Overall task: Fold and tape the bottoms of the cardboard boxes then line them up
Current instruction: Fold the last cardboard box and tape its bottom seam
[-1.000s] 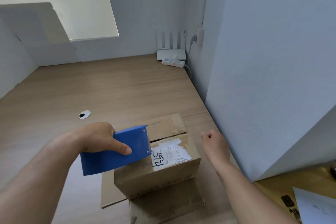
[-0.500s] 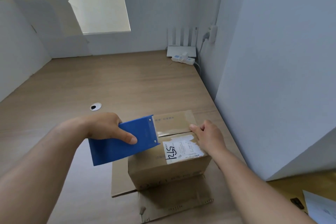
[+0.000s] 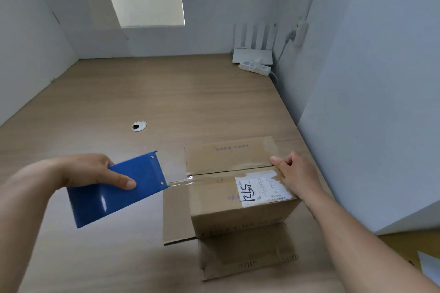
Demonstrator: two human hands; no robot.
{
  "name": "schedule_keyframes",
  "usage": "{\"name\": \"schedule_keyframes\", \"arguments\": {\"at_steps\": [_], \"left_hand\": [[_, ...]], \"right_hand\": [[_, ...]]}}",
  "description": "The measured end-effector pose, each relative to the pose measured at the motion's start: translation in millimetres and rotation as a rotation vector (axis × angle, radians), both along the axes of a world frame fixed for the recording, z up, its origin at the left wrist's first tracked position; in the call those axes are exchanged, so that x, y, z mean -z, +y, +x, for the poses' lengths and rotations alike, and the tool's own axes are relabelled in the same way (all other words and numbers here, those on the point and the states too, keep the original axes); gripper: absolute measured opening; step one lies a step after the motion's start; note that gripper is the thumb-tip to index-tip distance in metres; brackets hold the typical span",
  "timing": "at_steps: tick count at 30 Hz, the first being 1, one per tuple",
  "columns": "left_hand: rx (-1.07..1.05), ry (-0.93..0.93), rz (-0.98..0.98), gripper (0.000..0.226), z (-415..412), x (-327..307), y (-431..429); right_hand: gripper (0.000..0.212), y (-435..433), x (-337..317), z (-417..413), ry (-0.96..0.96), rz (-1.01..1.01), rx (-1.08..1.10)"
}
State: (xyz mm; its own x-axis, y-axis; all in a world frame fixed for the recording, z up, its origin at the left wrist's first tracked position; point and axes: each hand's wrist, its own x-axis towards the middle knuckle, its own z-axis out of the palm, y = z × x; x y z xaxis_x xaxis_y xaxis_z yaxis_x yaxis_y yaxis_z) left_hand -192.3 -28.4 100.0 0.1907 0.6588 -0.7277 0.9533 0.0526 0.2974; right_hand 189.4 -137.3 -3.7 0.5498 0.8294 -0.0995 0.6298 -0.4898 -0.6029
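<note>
A brown cardboard box (image 3: 238,207) stands on the wooden table with its folded flaps facing up and a white label on the near flap. My left hand (image 3: 88,170) grips a blue tape dispenser (image 3: 119,188) just left of the box. Clear tape (image 3: 181,179) stretches from the dispenser onto the seam between the flaps. My right hand (image 3: 297,176) rests on the box's right end with curled fingers, the thumb pressing on the seam. Two open flaps of the box lie flat on the table, to its left and in front.
The wooden table (image 3: 142,102) has a round cable hole (image 3: 138,125) left of centre. A white router (image 3: 252,54) and a power strip (image 3: 254,68) sit in the far right corner. White walls close the table in; a white partition (image 3: 369,102) stands right of the box.
My right hand came from beside the box onto its right end. My left hand drew the dispenser leftward off the box, stretching tape along the seam.
</note>
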Motion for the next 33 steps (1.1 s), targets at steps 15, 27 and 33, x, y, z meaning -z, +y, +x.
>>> {"name": "schedule_keyframes", "arguments": {"at_steps": [15,27,33], "left_hand": [[0.162,0.522,0.587,0.039,31.6,81.8,0.4],[-0.088,0.421,0.631,0.040,-1.9,172.2,-60.0],[-0.076,0.484,0.702,0.037,3.3,178.8,-70.7]], "right_hand": [[0.039,-1.7,0.1,-1.3,-0.024,0.025,0.009],[0.042,1.5,4.7,-5.9,-0.055,0.048,0.005],[0.042,0.4,7.6,-5.3,-0.079,0.058,0.003]]}}
